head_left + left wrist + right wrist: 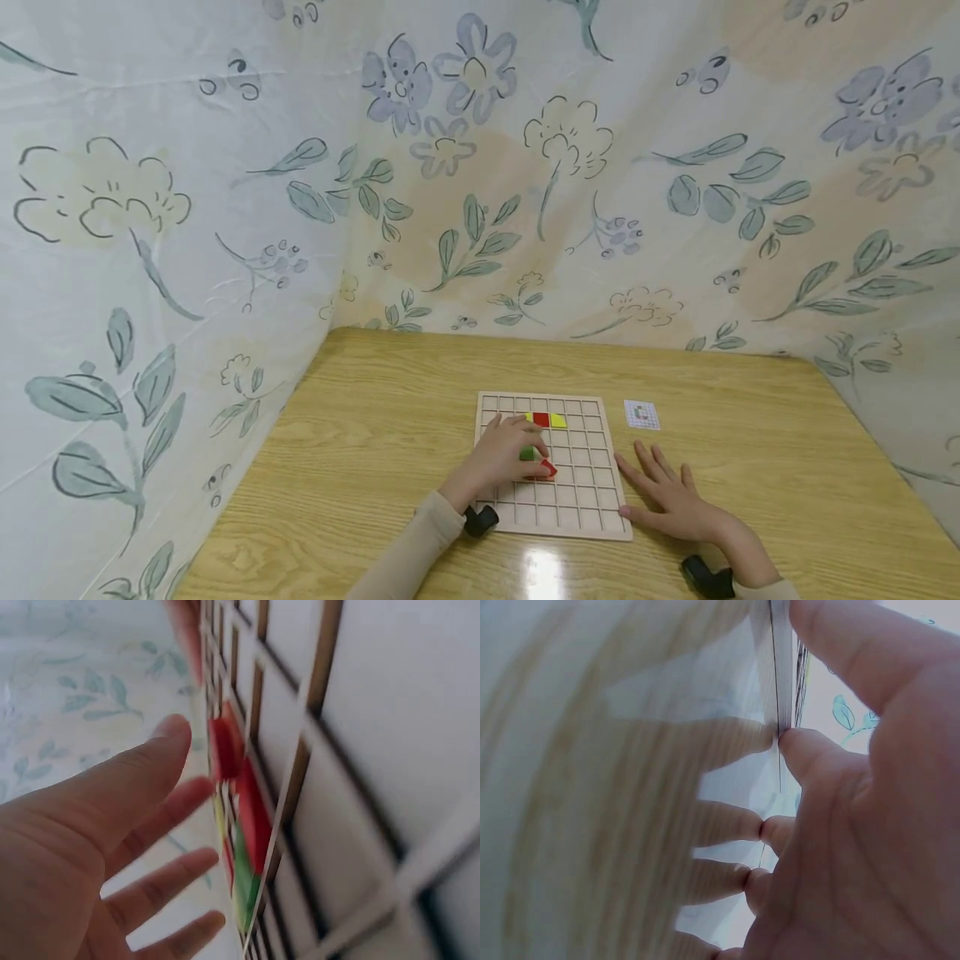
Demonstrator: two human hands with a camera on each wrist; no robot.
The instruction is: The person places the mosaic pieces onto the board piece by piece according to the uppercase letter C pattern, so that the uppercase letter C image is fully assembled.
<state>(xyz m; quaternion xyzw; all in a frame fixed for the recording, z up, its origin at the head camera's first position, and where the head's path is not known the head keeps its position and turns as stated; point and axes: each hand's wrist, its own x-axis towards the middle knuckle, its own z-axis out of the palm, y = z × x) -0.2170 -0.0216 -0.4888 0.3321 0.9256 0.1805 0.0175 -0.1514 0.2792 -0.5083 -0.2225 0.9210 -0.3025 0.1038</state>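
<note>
A square wooden grid board (pixel 592 523) lies on the table, holding several coloured tiles. My left hand (pixel 504 450) is over its middle, thumb and fingers spread apart beside a red tile (pixel 551 469). In the left wrist view that red tile (pixel 223 748) sits just beyond the thumb and index fingertips, not clearly gripped; it looks tilted. Close by are another red tile (pixel 253 816) and a green tile (pixel 244 874). Farther up the board, a red tile (pixel 541 419) has a yellow tile (pixel 558 421) beside it. My right hand (pixel 671 502) lies flat-fingered on the table, touching the board's right edge.
A small printed pattern card (pixel 642 414) lies right of the board. The wooden table (pixel 360 417) extends around it. Floral cloth (pixel 465 233) hangs behind and on both sides. Black wrist devices (pixel 707 577) sit at both wrists.
</note>
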